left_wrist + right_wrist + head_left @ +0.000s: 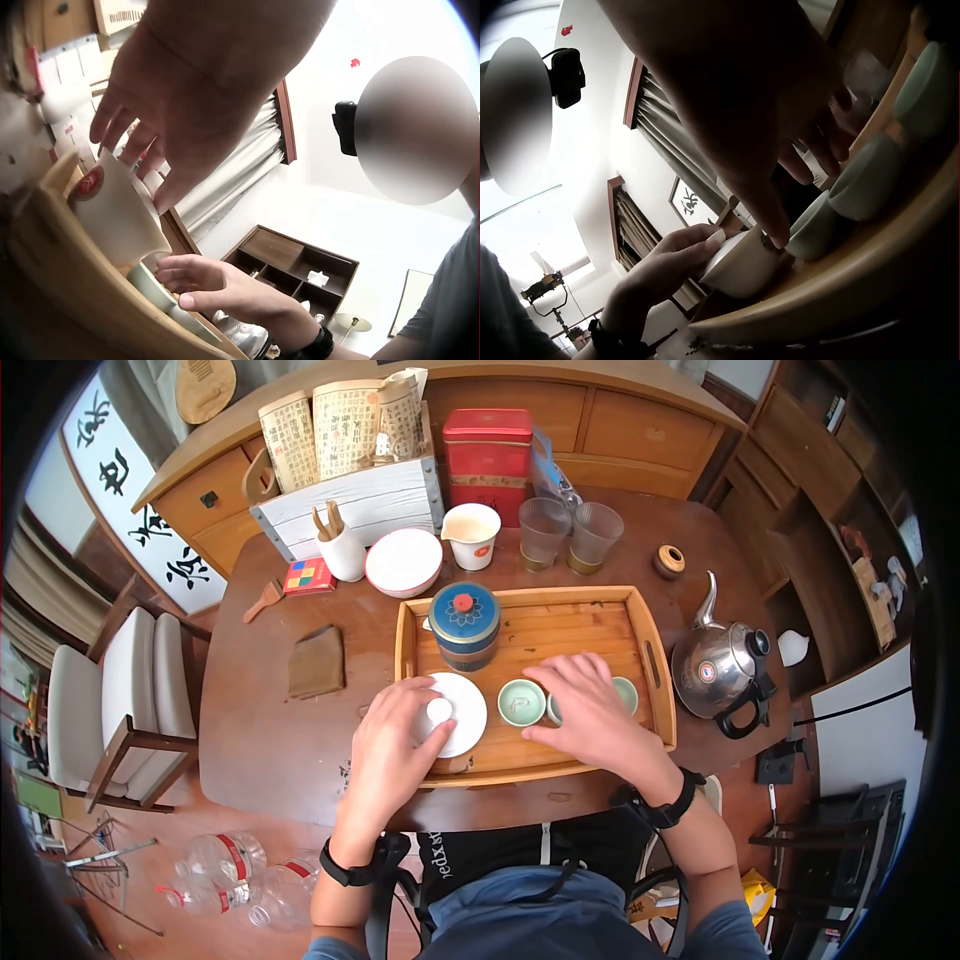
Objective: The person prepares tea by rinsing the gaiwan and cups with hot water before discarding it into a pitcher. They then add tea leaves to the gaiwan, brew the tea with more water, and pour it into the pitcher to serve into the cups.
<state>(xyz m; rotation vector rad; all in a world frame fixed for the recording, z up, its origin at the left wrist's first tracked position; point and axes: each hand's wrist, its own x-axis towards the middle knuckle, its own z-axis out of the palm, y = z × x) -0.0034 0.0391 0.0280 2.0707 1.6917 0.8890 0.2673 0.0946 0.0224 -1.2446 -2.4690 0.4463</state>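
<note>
A white lidded bowl [466, 734] with a round knob [439, 710] stands at the left of the wooden tray [540, 768]. My left hand [388, 745] is over its left side, fingers and thumb spread on either side of the knob; a firm hold cannot be made out. The left wrist view shows a red mark on the bowl [116, 214]. Several pale green cups [521, 703] stand in a row to the right. Over the middle of this row is my right hand [592, 718], fingers apart, partly hiding a cup; whether it touches one is unclear.
A blue lidded jar [464, 625] stands at the tray's back left. Behind the tray are a white pitcher [471, 537], a bowl [403, 561] and two glasses [544, 533]. To the right is a steel kettle [712, 665]; a brown cloth [317, 662] lies left.
</note>
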